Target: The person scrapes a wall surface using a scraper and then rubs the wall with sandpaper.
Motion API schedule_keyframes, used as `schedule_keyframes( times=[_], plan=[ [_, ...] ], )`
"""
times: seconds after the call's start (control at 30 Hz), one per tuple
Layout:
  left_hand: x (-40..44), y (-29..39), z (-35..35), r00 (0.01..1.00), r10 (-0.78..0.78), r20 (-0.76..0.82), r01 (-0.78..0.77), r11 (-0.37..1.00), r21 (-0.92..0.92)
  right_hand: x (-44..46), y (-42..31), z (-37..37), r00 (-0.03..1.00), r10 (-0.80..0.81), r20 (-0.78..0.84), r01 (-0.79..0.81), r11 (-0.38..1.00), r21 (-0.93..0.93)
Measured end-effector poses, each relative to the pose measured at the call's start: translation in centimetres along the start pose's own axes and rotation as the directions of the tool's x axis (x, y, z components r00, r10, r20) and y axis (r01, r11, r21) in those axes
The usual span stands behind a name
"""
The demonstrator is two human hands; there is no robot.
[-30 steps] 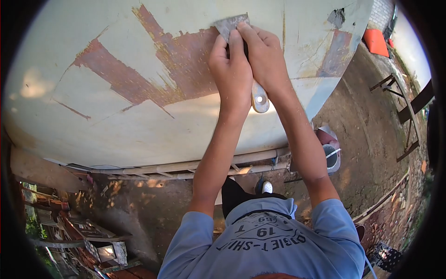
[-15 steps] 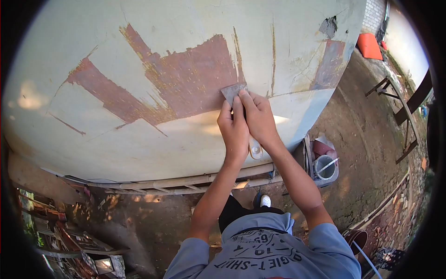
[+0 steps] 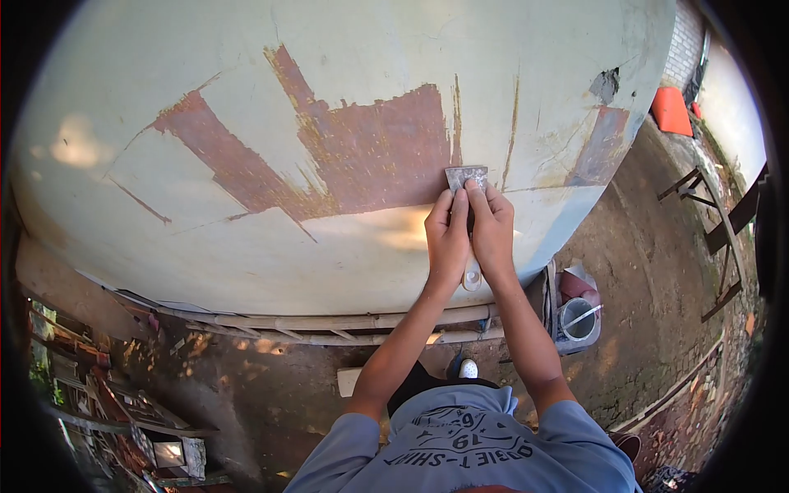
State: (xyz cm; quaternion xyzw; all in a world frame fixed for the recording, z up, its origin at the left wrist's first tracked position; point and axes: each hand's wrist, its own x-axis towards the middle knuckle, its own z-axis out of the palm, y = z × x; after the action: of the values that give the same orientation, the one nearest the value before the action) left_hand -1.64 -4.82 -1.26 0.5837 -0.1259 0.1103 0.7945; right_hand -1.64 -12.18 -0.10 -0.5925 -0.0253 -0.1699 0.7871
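Observation:
A scraper (image 3: 467,175) with a wide metal blade lies against the pale painted wall (image 3: 345,263). My left hand (image 3: 448,238) and my right hand (image 3: 492,232) are closed round it from both sides, fingers near the blade. The handle's end, with a hole in it, shows between my wrists. The blade touches the wall at the lower right corner of a large reddish bare patch (image 3: 386,152). Thin scraped streaks run up the wall above and to the right of the blade.
Below the wall lies a bamboo ladder (image 3: 378,321). A bucket (image 3: 580,320) with a pale stick stands right of my right forearm. An orange object (image 3: 672,112) and a metal frame (image 3: 723,222) are at the right. Wood debris (image 3: 107,411) lies lower left.
Both hands and the scraper have come down the wall from above the large patch to its lower right corner. The camera view has shifted too. The grip on the scraper continues.

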Motion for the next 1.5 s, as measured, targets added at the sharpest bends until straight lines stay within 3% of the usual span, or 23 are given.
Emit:
schedule_keyframes(
  times=[0.1,0.23,0.43,0.67,0.77,1.0,1.1,1.33,1.5],
  plan=[
    [0.5,0.9,0.3,1.0,0.008,-0.015,-0.008,1.0,0.03,0.3,-0.5,0.9,0.999,-0.017,-0.051,0.023,0.993,0.117],
    [1.2,0.4,0.6,0.989,0.131,-0.069,-0.126,0.989,0.08,0.4,-0.6,1.1,0.997,-0.036,-0.069,0.042,0.995,0.093],
    [1.3,1.6,0.9,0.987,0.131,-0.094,-0.115,0.98,0.16,0.9,-1.2,0.7,0.999,-0.008,-0.046,0.011,0.998,0.06],
    [0.5,-0.5,0.7,0.99,0.048,-0.13,-0.029,0.99,0.14,0.6,0.0,0.7,0.996,-0.042,-0.084,0.047,0.998,0.05],
    [1.6,1.8,0.9,0.993,0.052,-0.11,-0.043,0.995,0.086,1.3,-2.5,1.1,0.999,-0.033,-0.038,0.036,0.995,0.091],
    [1.2,0.6,1.1,0.984,0.096,-0.149,-0.081,0.991,0.108,0.7,-1.5,1.7,0.99,-0.055,-0.131,0.067,0.993,0.092],
    [2.4,3.1,1.5,0.99,0.081,-0.117,-0.078,0.997,0.029,1.9,-3.0,1.5,0.996,-0.071,-0.045,0.073,0.995,0.062],
    [0.8,1.2,1.2,0.982,0.1,-0.161,-0.071,0.982,0.175,0.6,-1.1,1.5,0.991,-0.045,-0.123,0.057,0.994,0.092],
    [2.7,3.9,1.9,0.991,0.063,-0.119,-0.06,0.998,0.03,2.4,-3.3,1.3,0.996,-0.081,-0.036,0.085,0.991,0.1]
  ],
)
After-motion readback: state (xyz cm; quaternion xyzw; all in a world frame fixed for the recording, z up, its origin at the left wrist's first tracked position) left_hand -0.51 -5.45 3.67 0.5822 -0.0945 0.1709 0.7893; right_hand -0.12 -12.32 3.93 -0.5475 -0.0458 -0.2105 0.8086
